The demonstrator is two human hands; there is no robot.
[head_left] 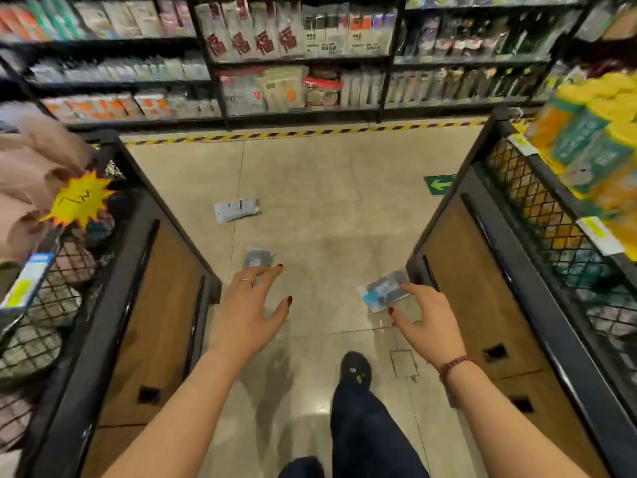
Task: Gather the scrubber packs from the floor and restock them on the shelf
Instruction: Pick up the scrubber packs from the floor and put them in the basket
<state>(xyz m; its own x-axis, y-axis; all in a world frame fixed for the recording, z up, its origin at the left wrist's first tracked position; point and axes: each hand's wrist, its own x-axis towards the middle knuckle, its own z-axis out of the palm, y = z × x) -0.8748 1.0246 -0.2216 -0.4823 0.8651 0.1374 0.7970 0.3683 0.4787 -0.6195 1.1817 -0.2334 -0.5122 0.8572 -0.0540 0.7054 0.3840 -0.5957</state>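
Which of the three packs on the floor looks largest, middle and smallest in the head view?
1. blue pack, largest, though it lies nearest the camera.
2. white pack, the farthest away.
3. dark grey pack, smallest, but the left hand hides its lower edge, so this is less sure.

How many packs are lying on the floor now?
3. A white pack lies farthest up the aisle, a dark pack just beyond the left hand, a blue pack by the right hand. Others may be hidden.

Left grip point(251, 307) and right grip point(429, 320) both stretch forward and down, fingers spread wide (palms down)
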